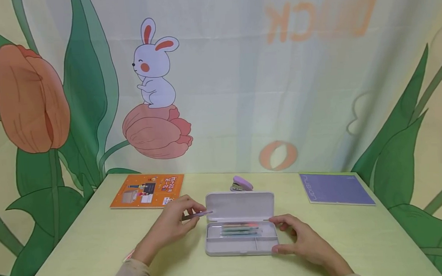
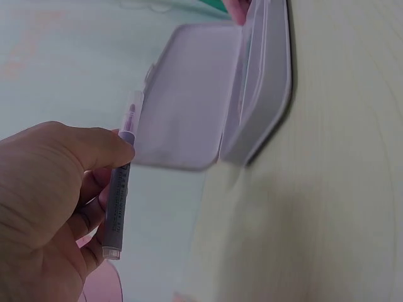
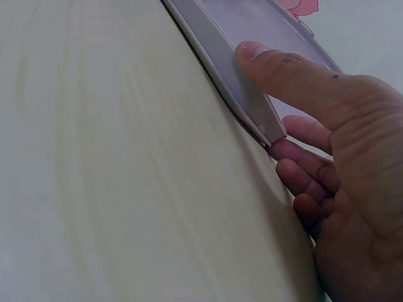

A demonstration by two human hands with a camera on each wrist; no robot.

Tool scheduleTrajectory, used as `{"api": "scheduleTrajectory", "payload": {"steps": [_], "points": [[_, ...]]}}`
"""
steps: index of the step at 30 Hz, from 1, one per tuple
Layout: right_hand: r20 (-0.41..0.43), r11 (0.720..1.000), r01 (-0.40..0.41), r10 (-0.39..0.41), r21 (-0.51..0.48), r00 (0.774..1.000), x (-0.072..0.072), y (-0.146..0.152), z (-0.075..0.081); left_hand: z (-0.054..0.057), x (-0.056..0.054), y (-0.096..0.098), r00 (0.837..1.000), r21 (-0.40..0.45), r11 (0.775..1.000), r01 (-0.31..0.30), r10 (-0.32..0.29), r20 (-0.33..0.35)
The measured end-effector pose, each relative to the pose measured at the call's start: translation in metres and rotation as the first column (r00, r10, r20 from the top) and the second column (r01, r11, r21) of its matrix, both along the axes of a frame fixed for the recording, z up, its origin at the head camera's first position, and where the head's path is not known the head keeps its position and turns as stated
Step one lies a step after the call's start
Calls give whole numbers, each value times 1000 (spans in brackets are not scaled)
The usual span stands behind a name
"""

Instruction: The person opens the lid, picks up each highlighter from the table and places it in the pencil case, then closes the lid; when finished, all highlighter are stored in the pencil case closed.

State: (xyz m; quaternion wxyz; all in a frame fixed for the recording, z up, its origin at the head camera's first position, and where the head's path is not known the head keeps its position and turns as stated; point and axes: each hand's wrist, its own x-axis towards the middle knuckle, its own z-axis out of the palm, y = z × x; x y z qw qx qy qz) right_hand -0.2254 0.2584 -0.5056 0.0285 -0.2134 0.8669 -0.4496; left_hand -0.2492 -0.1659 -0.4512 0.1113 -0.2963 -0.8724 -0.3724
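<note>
Marker (image 1: 196, 215): in the head view my left hand (image 1: 173, 222) pinches it by the left edge of the open lid (image 1: 241, 205); its long axis runs nearly sideways, tip rightward; I'd level it with the pencil case (image 1: 232, 245)'s front edge before lowering it; my right hand (image 1: 303, 240) grips the case's right end; the left wrist view shows the capped tip up-frame; the right wrist view shows my thumb on the near right corner; I'd brace there lightly.
</note>
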Motion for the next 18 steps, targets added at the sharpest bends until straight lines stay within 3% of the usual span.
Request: {"api": "scheduleTrajectory", "payload": {"steps": [8,18], "points": [[20,999,23,-24,26,1000,-3,0,-4,5,-5,38,993,29,993,115,-113,-42],[6,1000,8,-8,20,1000,-2,1,-3,1,-12,77,985,-30,985,167,-168,-46]]}}
